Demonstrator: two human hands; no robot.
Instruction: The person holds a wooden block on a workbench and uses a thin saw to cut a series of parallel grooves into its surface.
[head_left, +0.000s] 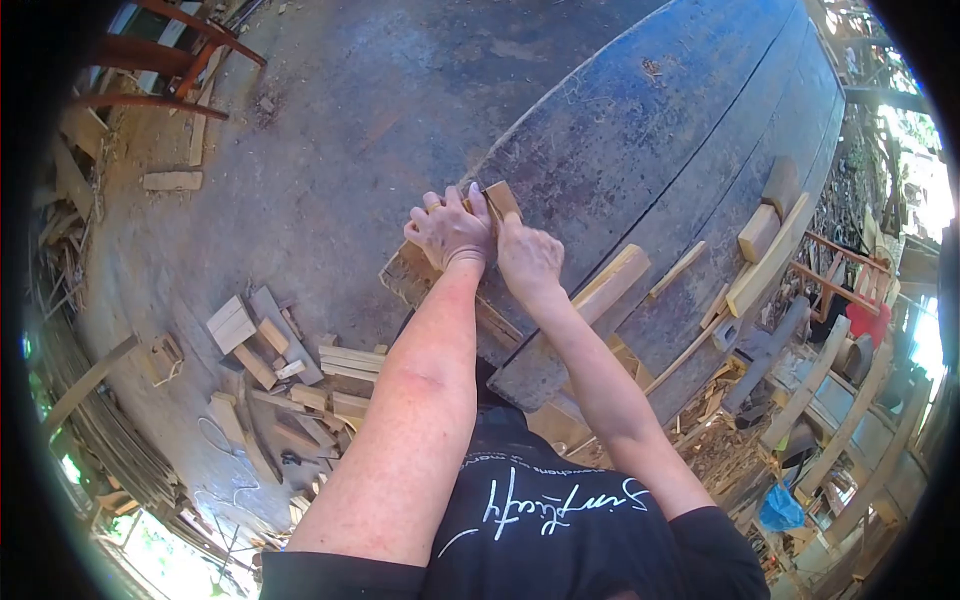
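Head view: one picture, looking down over the person's own two bare arms
Left hand (449,232): fingers curled over the near end of a small pale wooden block (497,201); closed on it from the left side
Right hand (528,257): pressed against the same block from the near right; fingers hidden beneath the hand, so how far it is closed cannot be told
Small pale wooden block: lies at the left edge of the wide, dark, weathered plank workbench (680,130), between the two hands; only its far corner shows
Pale planed wooden bar (610,285): on the bench just right of the right wrist; apart from it
Offcut pile of short pale boards (290,370): on the grey concrete floor (330,120), left of the left forearm
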